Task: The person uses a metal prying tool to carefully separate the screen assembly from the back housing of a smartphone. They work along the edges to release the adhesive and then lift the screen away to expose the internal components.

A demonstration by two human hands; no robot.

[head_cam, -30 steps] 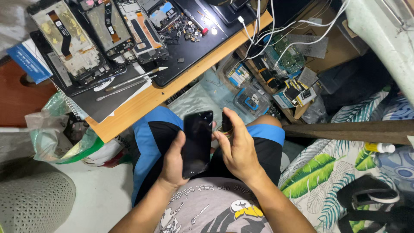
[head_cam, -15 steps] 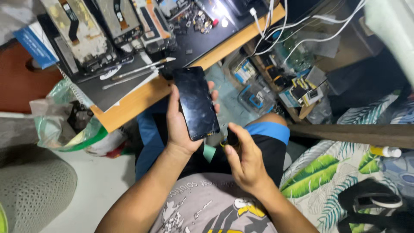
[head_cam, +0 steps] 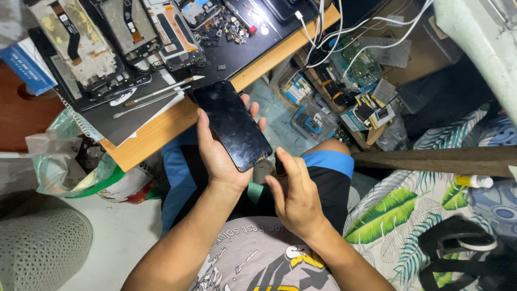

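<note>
The left hand holds a black phone face up — its grip clamped around the phone's edges, fingertips showing past the far side. The phone hangs just off the near edge of the wooden tabletop, above the lap. The right hand sits just beside the phone's lower corner, its grip closed on a small dark object — what it is, I cannot tell. Metal tools lie near the tabletop's edge.
</note>
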